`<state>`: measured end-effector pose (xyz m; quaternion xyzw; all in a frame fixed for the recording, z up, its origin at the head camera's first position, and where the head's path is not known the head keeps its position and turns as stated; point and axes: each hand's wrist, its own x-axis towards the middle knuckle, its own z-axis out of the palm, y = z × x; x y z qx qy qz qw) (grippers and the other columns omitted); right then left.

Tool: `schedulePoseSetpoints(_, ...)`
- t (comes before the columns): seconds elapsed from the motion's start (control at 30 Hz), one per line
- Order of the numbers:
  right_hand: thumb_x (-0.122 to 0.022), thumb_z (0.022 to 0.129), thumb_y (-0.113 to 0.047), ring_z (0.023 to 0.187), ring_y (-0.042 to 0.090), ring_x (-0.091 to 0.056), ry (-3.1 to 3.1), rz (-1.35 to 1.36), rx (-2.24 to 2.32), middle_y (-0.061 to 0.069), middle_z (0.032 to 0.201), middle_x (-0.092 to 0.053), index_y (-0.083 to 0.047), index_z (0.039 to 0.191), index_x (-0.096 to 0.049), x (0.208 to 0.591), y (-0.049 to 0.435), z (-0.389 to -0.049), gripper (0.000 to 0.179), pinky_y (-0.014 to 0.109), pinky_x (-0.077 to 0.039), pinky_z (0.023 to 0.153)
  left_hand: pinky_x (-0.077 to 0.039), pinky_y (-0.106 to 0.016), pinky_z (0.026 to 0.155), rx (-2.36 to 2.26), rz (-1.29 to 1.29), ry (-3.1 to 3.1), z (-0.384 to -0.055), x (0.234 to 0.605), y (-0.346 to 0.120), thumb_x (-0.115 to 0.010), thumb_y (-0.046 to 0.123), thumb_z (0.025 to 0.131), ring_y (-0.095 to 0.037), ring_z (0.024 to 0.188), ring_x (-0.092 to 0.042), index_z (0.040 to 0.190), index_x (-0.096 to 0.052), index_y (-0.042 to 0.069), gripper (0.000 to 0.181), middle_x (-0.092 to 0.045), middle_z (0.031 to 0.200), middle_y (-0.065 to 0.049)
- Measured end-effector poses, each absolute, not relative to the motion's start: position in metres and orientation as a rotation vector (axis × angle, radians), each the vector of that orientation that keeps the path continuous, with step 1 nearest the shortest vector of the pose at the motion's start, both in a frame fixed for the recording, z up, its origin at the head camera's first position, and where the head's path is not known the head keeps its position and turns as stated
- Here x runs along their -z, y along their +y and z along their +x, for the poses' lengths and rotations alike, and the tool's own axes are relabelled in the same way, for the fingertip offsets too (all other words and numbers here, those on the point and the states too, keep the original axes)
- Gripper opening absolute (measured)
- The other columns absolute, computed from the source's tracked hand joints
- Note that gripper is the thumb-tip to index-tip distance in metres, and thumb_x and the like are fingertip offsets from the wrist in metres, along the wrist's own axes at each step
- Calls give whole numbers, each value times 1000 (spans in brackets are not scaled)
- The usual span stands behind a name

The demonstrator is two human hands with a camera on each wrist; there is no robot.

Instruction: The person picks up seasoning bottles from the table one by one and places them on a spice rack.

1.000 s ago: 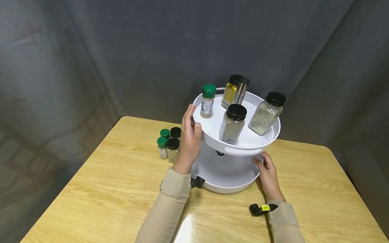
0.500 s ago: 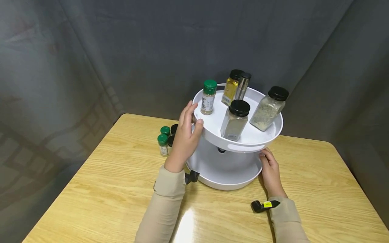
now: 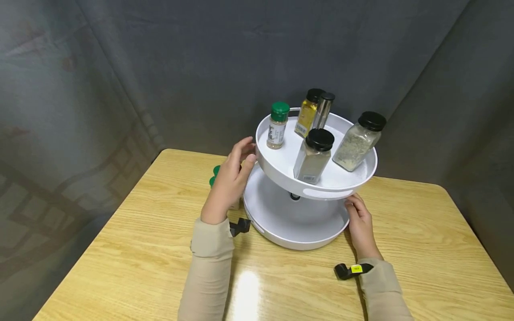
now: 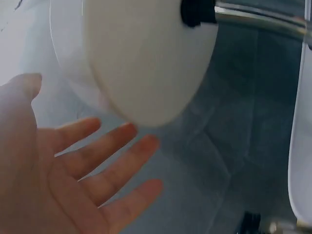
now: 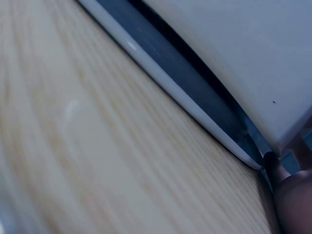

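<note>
A white two-tier turntable stands on the table, its upper tray [image 3: 277,167] above its lower tray [image 3: 295,225]. On the upper tray are a green-capped spice bottle [image 3: 277,127], a yellow spice jar [image 3: 306,117], a slim silver shaker [image 3: 322,111], a brown powder jar [image 3: 313,160] and a dried-herb jar [image 3: 356,145]. My left hand [image 3: 225,185] is beside the upper tray's left rim; in the left wrist view its fingers [image 4: 117,168] are spread and hold nothing. At the lower tray's right edge, my right hand [image 3: 362,227] holds the rim, its thumb at the edge; some fingertips are hidden.
Behind my left hand, several small spice bottles [image 3: 217,170] with green caps are mostly hidden on the wooden table [image 3: 132,249]. A dark grey curtain [image 3: 192,80] hangs behind the table. A black wrist camera [image 3: 347,270] sits at the right cuff.
My left hand has moved left, from the upper tray's rim to just beside it, and now covers more of the small bottles. My right hand stays at the lower tray's edge.
</note>
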<state>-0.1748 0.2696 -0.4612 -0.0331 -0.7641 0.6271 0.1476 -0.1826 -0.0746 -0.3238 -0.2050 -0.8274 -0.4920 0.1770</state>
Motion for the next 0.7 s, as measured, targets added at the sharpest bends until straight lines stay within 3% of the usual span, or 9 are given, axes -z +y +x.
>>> schedulePoseSetpoints(0.23, -44, 107, -9, 142, 8, -36, -2171, -58, -1805, -10, 146, -48, 0, 122, -63, 463, 271, -175, 26, 12, -34, 106, -42, -49, 110, 1244, -455, -2611, -186, 328, -90, -48, 42, 107, -33, 132, -52, 150, -45, 8, 55, -52, 147, -14)
schedulePoseSetpoints(0.4, -45, 108, -11, 144, 10, -35, -2166, -74, -1822, -8, 149, -48, -6, 120, -66, 461, 271, -173, 25, 13, -33, 108, -40, -49, 111, 1191, -376, -2720, -187, 329, -98, -53, 36, 106, -32, 133, -50, 148, -47, 7, 52, -52, 146, -17)
schedulePoseSetpoints(0.7, -43, 108, -10, 144, 11, -35, -2165, -98, -1842, -4, 152, -47, -1, 126, -64, 460, 269, -174, 30, 12, -33, 107, -42, -49, 109, 1066, -304, -2655, -182, 336, -101, -54, 34, 105, -34, 131, -52, 143, -53, 4, 48, -55, 142, -18)
